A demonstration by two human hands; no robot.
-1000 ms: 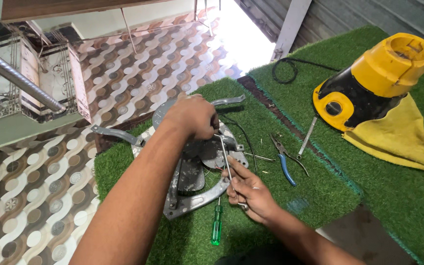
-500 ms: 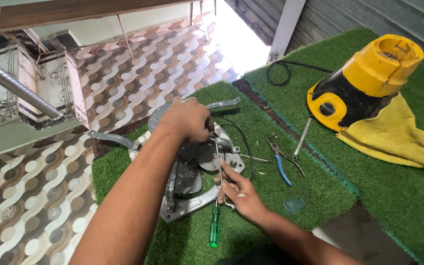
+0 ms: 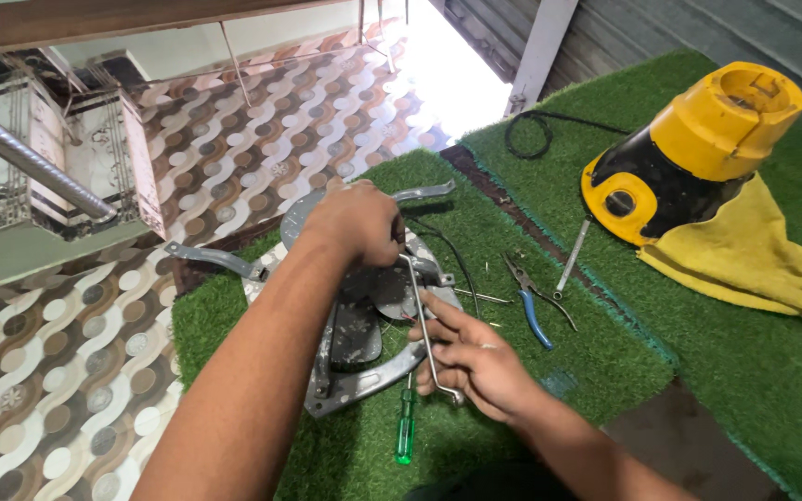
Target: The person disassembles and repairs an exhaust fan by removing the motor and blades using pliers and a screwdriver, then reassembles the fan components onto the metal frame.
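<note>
Grey metal is what the work centres on: a dusty fan frame with curved arms is laid on a strip of green artificial turf at the middle of the frame. The left hand is closed in a fist over the hub of the frame, and the top end of a thin metal rod appears to be gripped there. The right hand, lower centre, is half open, its fingers curled round the rod's lower end. A green-handled screwdriver is left untouched on the turf just below the frame, and blue-handled pliers lie to the right, near a second slim tool. At the upper right a yellow and black appliance base is rested on a yellow cloth. The job is judged to be midway: the frame is already stripped of any guard, while the hub is not yet freed.
</note>
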